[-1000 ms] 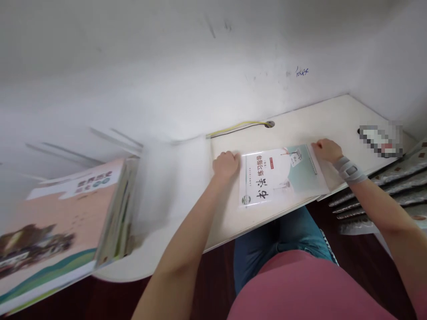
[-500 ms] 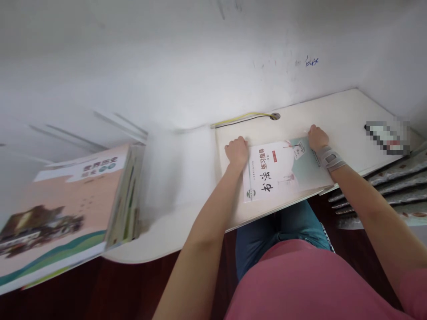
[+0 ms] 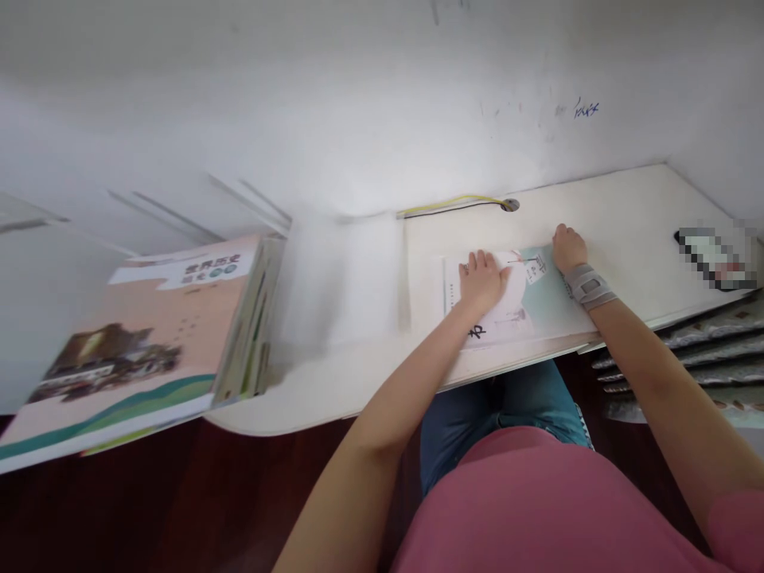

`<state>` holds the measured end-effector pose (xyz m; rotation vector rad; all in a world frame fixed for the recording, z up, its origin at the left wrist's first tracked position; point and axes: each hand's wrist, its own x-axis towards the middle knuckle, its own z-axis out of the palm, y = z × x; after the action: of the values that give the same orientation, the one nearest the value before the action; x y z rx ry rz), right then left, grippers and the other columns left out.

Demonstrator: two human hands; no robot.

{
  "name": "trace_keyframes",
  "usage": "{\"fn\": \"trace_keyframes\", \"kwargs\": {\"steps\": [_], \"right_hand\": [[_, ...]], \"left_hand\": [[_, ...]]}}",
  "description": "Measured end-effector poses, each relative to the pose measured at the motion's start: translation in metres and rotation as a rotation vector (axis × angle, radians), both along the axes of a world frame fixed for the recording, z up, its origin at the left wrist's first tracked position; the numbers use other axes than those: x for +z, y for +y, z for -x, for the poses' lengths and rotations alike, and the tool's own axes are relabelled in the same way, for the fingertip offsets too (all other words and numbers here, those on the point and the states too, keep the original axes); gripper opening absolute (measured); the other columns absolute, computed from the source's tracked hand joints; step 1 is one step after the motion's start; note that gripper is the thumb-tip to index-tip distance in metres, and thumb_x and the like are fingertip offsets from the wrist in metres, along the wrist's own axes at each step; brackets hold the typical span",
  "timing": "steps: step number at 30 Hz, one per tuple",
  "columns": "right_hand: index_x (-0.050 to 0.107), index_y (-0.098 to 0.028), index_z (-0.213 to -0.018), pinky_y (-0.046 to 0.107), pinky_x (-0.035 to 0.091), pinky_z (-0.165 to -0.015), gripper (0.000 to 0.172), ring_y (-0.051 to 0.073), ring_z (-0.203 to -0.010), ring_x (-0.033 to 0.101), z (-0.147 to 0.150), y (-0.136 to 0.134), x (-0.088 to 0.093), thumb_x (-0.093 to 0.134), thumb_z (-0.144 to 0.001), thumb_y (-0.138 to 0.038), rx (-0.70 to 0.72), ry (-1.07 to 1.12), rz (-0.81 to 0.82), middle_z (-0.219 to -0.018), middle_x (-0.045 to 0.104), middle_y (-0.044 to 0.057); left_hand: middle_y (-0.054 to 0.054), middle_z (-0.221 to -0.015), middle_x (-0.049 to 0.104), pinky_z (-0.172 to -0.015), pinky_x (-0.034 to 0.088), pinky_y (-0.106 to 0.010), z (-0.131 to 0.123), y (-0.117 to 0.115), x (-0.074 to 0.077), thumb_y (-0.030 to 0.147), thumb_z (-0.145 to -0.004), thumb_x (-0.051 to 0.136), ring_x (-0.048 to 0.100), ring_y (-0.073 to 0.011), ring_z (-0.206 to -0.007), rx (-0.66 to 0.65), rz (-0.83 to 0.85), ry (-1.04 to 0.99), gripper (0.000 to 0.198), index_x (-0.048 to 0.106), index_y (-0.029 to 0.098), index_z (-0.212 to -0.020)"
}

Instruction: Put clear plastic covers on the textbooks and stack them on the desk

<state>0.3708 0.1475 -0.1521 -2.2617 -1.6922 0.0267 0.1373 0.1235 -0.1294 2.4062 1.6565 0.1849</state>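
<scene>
A practice book (image 3: 519, 318) with a white, pale pink and green cover lies on the white desktop in front of me, its large Chinese title partly covered. My left hand (image 3: 482, 282) rests flat on the left part of the cover, fingers spread. At the book's upper right corner, my right hand (image 3: 570, 248) is closed, its curled fingers on the edge. A grey wrist brace (image 3: 590, 286) wraps my right wrist. What lies under the right fingertips is hidden.
A stack of books (image 3: 161, 326) stands at the left of the white desk (image 3: 322, 390), beside a blurred white sheet (image 3: 346, 278). A yellow cable (image 3: 454, 203) runs to a hole at the wall. A blurred-out phone-like object (image 3: 716, 259) lies right, above plastic-wrapped packs (image 3: 710, 350).
My left hand has moved right from the book's left edge onto the cover and opened from a closed shape. My right hand stays at the corner. The view has shifted slightly.
</scene>
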Motion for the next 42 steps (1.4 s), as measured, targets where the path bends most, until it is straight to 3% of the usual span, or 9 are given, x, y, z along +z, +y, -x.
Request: {"fn": "trace_keyframes", "kwargs": {"steps": [6, 11, 13, 19, 23, 27, 32, 37, 42], "right_hand": [[0.052, -0.007, -0.119, 0.048, 0.041, -0.086, 0.034, 0.035, -0.110, 0.052, 0.015, -0.005, 0.029, 0.033, -0.090, -0.014, 0.056, -0.048, 0.028, -0.117, 0.056, 0.027], [0.051, -0.013, -0.129, 0.046, 0.031, -0.105, 0.047, 0.029, -0.125, 0.045, 0.095, -0.026, 0.025, 0.023, -0.098, -0.035, 0.559, -0.060, 0.024, -0.134, 0.053, 0.017], [0.040, -0.013, -0.141, 0.049, 0.024, -0.110, 0.057, 0.029, -0.136, 0.034, 0.101, -0.036, 0.015, 0.020, -0.098, -0.044, 0.628, -0.089, 0.049, -0.148, 0.041, 0.014], [0.032, -0.006, -0.145, 0.056, 0.023, -0.111, 0.065, 0.032, -0.141, 0.025, 0.029, -0.041, 0.015, 0.023, -0.095, -0.046, 0.340, -0.212, 0.241, -0.153, 0.029, 0.018], [0.043, -0.001, -0.137, 0.061, 0.017, -0.111, 0.056, 0.035, -0.141, 0.025, 0.060, -0.028, 0.029, 0.026, -0.095, -0.035, 0.312, -0.202, 0.129, -0.151, 0.031, 0.023], [0.050, -0.011, -0.133, 0.042, 0.034, -0.108, 0.050, 0.022, -0.132, 0.043, 0.109, -0.022, 0.024, 0.019, -0.096, -0.024, 0.444, -0.160, 0.125, -0.142, 0.048, 0.013], [0.042, -0.009, -0.140, 0.045, 0.027, -0.112, 0.053, 0.026, -0.139, 0.033, 0.084, -0.034, 0.009, 0.024, -0.097, -0.034, 0.509, -0.167, 0.104, -0.150, 0.038, 0.013], [0.037, -0.008, -0.143, 0.048, 0.026, -0.112, 0.056, 0.028, -0.140, 0.030, 0.039, -0.037, 0.006, 0.024, -0.096, -0.035, 0.416, -0.193, 0.138, -0.151, 0.035, 0.014], [0.040, -0.005, -0.141, 0.047, 0.027, -0.111, 0.055, 0.027, -0.139, 0.033, 0.027, -0.033, 0.007, 0.025, -0.095, -0.031, 0.298, -0.188, 0.144, -0.149, 0.038, 0.016]], "left_hand": [[-0.017, -0.157, 0.019, -0.116, 0.007, -0.054, -0.011, -0.013, -0.015, 0.048, -0.093, 0.020, 0.011, -0.0345, -0.145, 0.004, 0.012, -0.018, 0.069, 0.026, 0.007, -0.148], [-0.014, -0.158, 0.018, -0.116, 0.010, -0.054, -0.001, -0.011, -0.012, 0.040, -0.093, 0.022, 0.013, -0.0326, -0.145, -0.045, 0.018, 0.027, 0.066, 0.022, 0.008, -0.150], [-0.008, -0.158, 0.021, -0.117, 0.013, -0.050, 0.014, -0.009, -0.011, 0.039, -0.094, 0.021, 0.015, -0.0283, -0.145, -0.061, 0.016, 0.050, 0.062, 0.023, 0.014, -0.150], [-0.014, -0.157, 0.022, -0.117, 0.012, -0.048, 0.047, -0.003, -0.006, 0.037, -0.095, 0.014, 0.016, -0.0282, -0.145, 0.151, -0.004, 0.130, 0.064, 0.025, 0.005, -0.148], [-0.018, -0.155, 0.025, -0.117, 0.012, -0.049, 0.012, -0.001, 0.000, 0.029, -0.093, 0.021, 0.016, -0.0299, -0.145, 0.084, -0.015, 0.153, 0.060, 0.031, 0.001, -0.145], [-0.012, -0.157, 0.022, -0.116, 0.018, -0.048, -0.015, -0.001, -0.003, 0.027, -0.093, 0.019, 0.017, -0.0272, -0.145, -0.014, -0.004, 0.082, 0.059, 0.026, 0.008, -0.149], [-0.006, -0.157, 0.023, -0.117, 0.015, -0.047, 0.007, 0.005, -0.011, 0.038, -0.095, 0.014, 0.017, -0.0259, -0.145, -0.049, -0.010, 0.044, 0.061, 0.025, 0.014, -0.150], [-0.012, -0.158, 0.020, -0.117, 0.012, -0.049, 0.046, 0.014, -0.014, 0.045, -0.094, 0.018, 0.014, -0.0283, -0.146, 0.167, 0.026, 0.013, 0.067, 0.025, 0.007, -0.149], [-0.027, -0.152, 0.026, -0.117, 0.014, -0.047, 0.066, 0.015, -0.019, 0.041, -0.092, 0.031, 0.019, -0.0333, -0.144, 0.448, -0.049, -0.084, 0.068, 0.033, -0.006, -0.141]]}}
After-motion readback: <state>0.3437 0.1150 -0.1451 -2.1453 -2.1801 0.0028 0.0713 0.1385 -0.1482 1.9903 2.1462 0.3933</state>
